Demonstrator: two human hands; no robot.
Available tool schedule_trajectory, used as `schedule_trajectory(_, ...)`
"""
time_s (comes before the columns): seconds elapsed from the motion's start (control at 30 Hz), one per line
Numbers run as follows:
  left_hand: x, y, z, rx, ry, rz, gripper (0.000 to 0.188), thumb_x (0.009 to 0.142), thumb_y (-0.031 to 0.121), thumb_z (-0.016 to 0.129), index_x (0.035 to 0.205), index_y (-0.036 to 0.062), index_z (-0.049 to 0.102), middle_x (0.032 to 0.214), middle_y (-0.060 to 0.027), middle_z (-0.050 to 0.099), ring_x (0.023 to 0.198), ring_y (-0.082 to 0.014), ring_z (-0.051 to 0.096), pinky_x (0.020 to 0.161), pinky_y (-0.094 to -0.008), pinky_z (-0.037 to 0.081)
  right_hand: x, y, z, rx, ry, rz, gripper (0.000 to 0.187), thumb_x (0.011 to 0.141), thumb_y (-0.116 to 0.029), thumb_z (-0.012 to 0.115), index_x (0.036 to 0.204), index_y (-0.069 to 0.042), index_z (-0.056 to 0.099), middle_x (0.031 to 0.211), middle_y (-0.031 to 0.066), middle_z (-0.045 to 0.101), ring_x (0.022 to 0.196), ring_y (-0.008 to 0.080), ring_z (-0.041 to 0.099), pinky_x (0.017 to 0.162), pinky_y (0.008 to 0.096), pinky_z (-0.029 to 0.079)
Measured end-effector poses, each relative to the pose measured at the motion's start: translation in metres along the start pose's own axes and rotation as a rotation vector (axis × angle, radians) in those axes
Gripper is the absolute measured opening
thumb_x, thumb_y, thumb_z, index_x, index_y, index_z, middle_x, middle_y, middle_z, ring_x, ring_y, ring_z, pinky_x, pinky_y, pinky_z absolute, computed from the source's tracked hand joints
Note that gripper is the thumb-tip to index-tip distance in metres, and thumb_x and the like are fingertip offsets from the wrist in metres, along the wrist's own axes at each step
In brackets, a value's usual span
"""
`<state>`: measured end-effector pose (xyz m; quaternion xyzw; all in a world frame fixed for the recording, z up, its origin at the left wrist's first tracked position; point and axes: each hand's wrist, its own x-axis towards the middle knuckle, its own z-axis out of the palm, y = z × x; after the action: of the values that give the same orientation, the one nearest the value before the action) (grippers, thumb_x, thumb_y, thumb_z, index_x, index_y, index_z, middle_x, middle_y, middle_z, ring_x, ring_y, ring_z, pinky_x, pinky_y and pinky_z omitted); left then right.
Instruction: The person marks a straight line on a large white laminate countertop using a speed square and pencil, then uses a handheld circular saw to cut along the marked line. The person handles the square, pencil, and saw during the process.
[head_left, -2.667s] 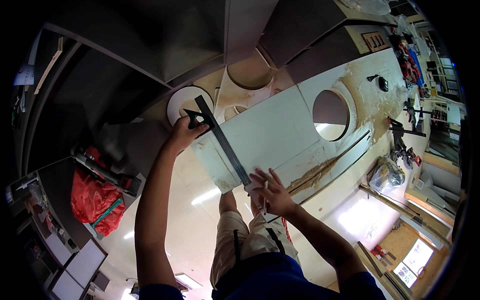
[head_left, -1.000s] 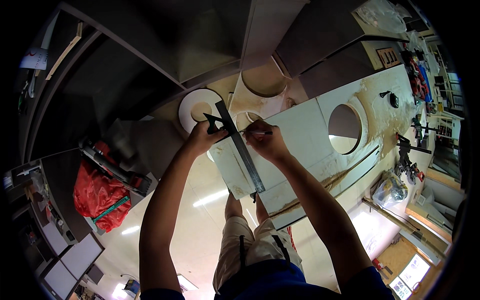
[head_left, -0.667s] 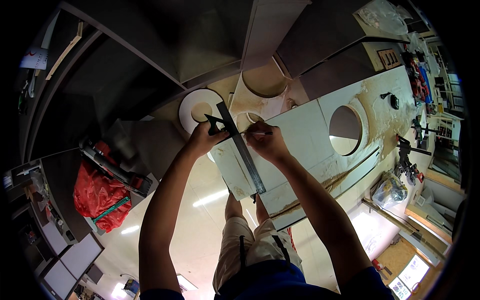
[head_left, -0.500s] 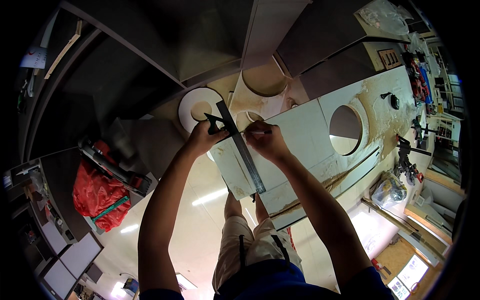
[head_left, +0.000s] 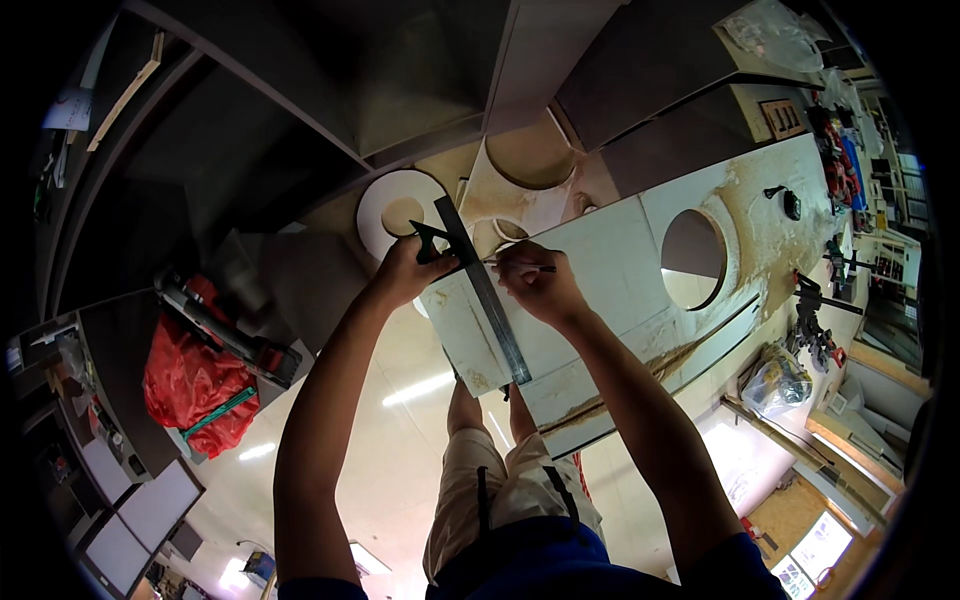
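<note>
My left hand (head_left: 406,272) is closed on the dark head of a combination square (head_left: 490,312). The square's long blade lies slantwise across a white board (head_left: 592,272), running from the far edge toward my legs. Just right of the blade, my right hand (head_left: 543,286) pinches a slim pen or pencil (head_left: 530,268), whose tip points left toward the blade. The tip is too small to tell whether it touches the board. Sawdust coats parts of the board, and a large round hole shows at its right.
Behind my left hand stands a white ring-shaped piece (head_left: 381,214). A tape measure (head_left: 791,205) lies at the board's far right, with clamps (head_left: 815,330) by its edge. A red bag (head_left: 190,385) with a power tool is at the left. Dark cabinet panels (head_left: 420,75) rise beyond.
My right hand has shifted slightly to the right with the pen or pencil, a little farther from the blade. My left hand and the square stay almost in place.
</note>
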<state>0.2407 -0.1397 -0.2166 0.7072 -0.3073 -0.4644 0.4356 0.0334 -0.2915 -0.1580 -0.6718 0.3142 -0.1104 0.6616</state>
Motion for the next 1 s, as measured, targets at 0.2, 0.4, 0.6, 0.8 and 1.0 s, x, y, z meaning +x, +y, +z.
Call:
schedule_trajectory(0.2,0.001,0.008,0.003,0.032,-0.001,-0.014,0.044,0.085,0.033,0.088,0.083,0.0028,0.055,0.073,-0.0021,0.058,0.067,-0.0112,0.052,0.060,-0.0320,0.046,-0.013,0.024,-0.009,-0.028,0.043,-0.126,0.007,0.092,-0.003,0.068,0.097,0.001,0.071,0.083,0.0043,0.073,0.068,0.0043,0.059,0.064,0.0210,0.048)
schedule_trajectory(0.4,0.000,0.013,0.004,0.039,0.012,-0.052,0.046,0.084,0.035,0.089,0.082,0.0031,0.055,0.072,-0.0022,0.058,0.067,-0.0113,0.051,0.061,-0.0324,0.046,-0.020,0.019,-0.012,0.047,0.041,-0.071,0.007,0.093,-0.002,0.067,0.097,0.001,0.071,0.088,0.0034,0.074,0.072,0.0047,0.060,0.067,0.0209,0.048)
schedule_trajectory(0.6,0.002,0.003,0.003,0.023,0.017,-0.016,0.046,0.085,0.036,0.088,0.082,0.0035,0.055,0.072,-0.0015,0.058,0.067,-0.0108,0.050,0.060,-0.0321,0.045,-0.027,-0.003,-0.002,-0.056,-0.064,-0.129,0.009,0.093,-0.004,0.069,0.099,0.002,0.071,0.089,0.0070,0.074,0.074,0.0086,0.065,0.065,0.0248,0.052)
schedule_trajectory(0.8,0.006,-0.004,0.004,-0.039,-0.004,0.001,0.045,0.086,0.033,0.088,0.079,0.0034,0.055,0.070,-0.0002,0.056,0.065,-0.0101,0.049,0.058,-0.0318,0.043,-0.023,-0.008,0.011,-0.333,-0.052,-0.362,0.013,0.087,-0.003,0.071,0.100,-0.003,0.070,0.085,0.0134,0.072,0.070,0.0277,0.072,0.062,0.0339,0.055)
schedule_trajectory(1.0,0.003,0.011,0.004,0.031,-0.011,-0.004,0.041,0.087,0.030,0.087,0.079,0.0025,0.057,0.070,-0.0004,0.057,0.065,-0.0095,0.050,0.058,-0.0312,0.043,-0.017,-0.006,0.016,-0.417,-0.012,-0.399,0.016,0.086,-0.005,0.071,0.102,-0.004,0.070,0.086,0.0134,0.072,0.072,0.0309,0.071,0.064,0.0374,0.056)
